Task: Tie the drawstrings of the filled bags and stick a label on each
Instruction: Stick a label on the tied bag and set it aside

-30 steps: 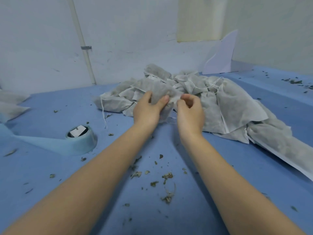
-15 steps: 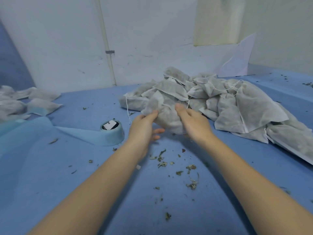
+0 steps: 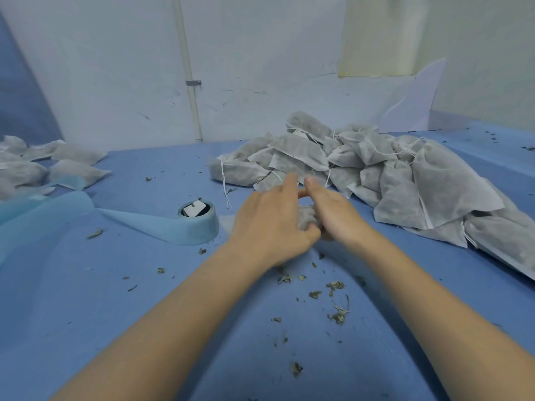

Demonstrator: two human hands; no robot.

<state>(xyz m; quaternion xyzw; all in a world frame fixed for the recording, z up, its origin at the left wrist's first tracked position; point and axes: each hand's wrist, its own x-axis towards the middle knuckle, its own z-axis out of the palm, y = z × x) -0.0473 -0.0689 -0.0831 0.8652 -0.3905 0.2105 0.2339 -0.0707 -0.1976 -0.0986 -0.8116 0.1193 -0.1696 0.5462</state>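
Note:
A grey filled bag [image 3: 307, 217] sits between my two hands just in front of the big pile of grey drawstring bags [image 3: 376, 175]. My left hand [image 3: 270, 224] and my right hand [image 3: 333, 214] both curl round this bag, which is mostly hidden behind them; the hands are motion-blurred. A light blue roll of label tape [image 3: 199, 224] stands to the left of my left hand, its strip trailing off to the left. A second group of grey bags [image 3: 55, 166] lies at the far left.
The blue table [image 3: 115, 285] is strewn with dried herb bits [image 3: 333, 299] near my forearms. A white wall with a pipe [image 3: 189, 76] closes the back. A white card [image 3: 414, 102] leans in the back right corner.
My hands drew one bag out of the pile toward me and now close round it nearer the table. The view swung left, bringing the left group of bags into sight.

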